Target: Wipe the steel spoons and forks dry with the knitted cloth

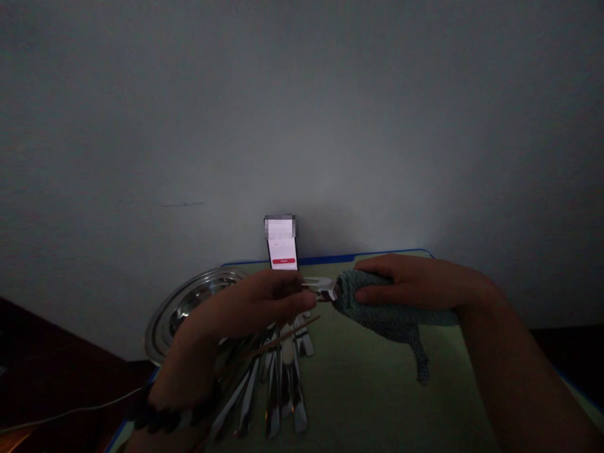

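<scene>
My left hand (267, 302) is closed at the tine end of a metal fork (325, 286), above the table. The fork's tines point left, and its handle runs into a grey-green knitted cloth (396, 314). My right hand (410, 280) is wrapped over that cloth, fingers closed round it, so the handle is hidden inside. A loose tail of the cloth hangs below my right hand. Under my left hand lies a pile of metal cutlery (274, 396), with several handles fanned toward me. A thin wooden stick (302, 328) lies across the pile.
A shiny steel basin (158, 327) stands at the left, partly behind my left arm. A lit phone (283, 251) leans upright against the grey wall (330, 126). The pale green table (372, 402) has a blue edge. A white cable (85, 409) runs at lower left.
</scene>
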Tool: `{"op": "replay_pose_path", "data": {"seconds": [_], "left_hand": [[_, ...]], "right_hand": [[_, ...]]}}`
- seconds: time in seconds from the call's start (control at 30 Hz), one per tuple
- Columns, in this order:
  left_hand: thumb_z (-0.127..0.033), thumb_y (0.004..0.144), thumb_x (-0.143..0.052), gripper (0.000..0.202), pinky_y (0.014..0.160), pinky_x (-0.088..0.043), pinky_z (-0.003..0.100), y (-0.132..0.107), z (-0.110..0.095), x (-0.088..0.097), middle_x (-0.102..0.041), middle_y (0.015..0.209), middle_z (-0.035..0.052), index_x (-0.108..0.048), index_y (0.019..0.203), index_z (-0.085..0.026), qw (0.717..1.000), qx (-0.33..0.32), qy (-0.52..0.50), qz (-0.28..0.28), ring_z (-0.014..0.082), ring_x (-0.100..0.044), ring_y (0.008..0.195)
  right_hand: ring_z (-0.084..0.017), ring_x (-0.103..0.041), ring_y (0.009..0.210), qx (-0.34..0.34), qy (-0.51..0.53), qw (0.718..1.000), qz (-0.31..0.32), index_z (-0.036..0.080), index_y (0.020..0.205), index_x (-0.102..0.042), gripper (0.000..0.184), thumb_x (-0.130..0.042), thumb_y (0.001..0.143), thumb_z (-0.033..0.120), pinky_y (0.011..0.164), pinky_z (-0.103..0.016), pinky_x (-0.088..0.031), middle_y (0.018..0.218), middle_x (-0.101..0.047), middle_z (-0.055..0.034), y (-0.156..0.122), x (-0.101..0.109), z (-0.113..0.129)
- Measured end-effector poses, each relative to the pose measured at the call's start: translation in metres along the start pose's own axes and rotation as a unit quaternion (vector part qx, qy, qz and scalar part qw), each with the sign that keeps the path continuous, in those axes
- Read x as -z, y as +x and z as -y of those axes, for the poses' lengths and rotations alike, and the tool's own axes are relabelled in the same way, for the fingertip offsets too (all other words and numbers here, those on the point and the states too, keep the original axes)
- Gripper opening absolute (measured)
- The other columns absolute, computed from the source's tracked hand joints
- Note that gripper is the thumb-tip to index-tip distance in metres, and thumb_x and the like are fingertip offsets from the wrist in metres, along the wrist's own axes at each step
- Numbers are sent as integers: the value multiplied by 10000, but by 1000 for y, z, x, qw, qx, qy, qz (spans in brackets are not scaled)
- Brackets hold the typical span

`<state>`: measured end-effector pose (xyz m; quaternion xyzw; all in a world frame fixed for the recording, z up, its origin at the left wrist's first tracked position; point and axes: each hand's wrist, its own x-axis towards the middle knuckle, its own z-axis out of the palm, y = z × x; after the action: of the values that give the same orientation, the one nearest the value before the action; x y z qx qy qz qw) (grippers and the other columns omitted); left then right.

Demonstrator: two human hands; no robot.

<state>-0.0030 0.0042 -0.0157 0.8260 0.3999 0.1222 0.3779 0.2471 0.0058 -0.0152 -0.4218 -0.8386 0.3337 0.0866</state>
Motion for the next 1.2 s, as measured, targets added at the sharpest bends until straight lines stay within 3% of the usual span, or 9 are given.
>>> {"op": "replay_pose_path", "data": {"seconds": [0.17,0.27,0.4,0.63,0.9,1.03,1.2], "left_hand": [[-496,764,-589,465,600,-425,254,5,-2,-7,-625,824,30,-518,1100,-184,992,26,76,-99,171,-575,712],[-477,772,-595,507,616,-426,249,8,-6,-10,-624,816,13,-465,1188,-217,987,3,77,-139,161,-578,709],[-445,804,-566,296,551,-372,214,9,-13,-14,-591,720,-19,-602,974,-204,990,-13,107,-88,122,-526,624],[-432,832,-528,269,502,-301,206,7,-17,-14,-569,642,-39,-638,836,-186,992,3,128,16,105,-498,577],[-376,846,-522,225,534,-332,181,2,-10,-4,-560,618,-52,-651,826,-193,992,-2,124,-21,81,-488,563],[-398,881,-439,313,548,-343,201,5,-10,-6,-546,605,-39,-628,765,-177,989,4,139,-59,99,-488,567],[-400,927,-297,391,724,-409,250,5,-8,-7,-640,820,18,-619,863,-187,992,23,79,-93,155,-580,780]], "right_hand": [[-152,-564,723,15,-30,999,-31,182,893,-564,321,-425,861,469,611,-252,-408,821,-614,-18,5,-3,2],[-152,-571,744,24,-19,999,-23,188,952,-566,352,-416,862,493,631,-254,-412,862,-624,-22,7,-3,2],[-172,-581,798,24,-30,999,-8,188,975,-577,370,-452,841,509,653,-263,-414,905,-629,-30,9,-3,2],[-189,-589,832,16,-31,999,23,187,989,-588,370,-513,805,499,675,-271,-420,935,-642,-31,8,-2,1],[-181,-591,772,-17,17,1000,16,181,998,-599,402,-444,832,513,614,-263,-435,897,-648,-34,-1,2,-5],[-184,-582,788,-16,17,999,-48,177,974,-598,402,-395,854,502,658,-277,-437,908,-648,-41,5,-1,-4],[-187,-565,829,-5,2,993,-116,184,1007,-557,391,-407,850,509,710,-288,-430,951,-628,-48,7,1,-5]]}}
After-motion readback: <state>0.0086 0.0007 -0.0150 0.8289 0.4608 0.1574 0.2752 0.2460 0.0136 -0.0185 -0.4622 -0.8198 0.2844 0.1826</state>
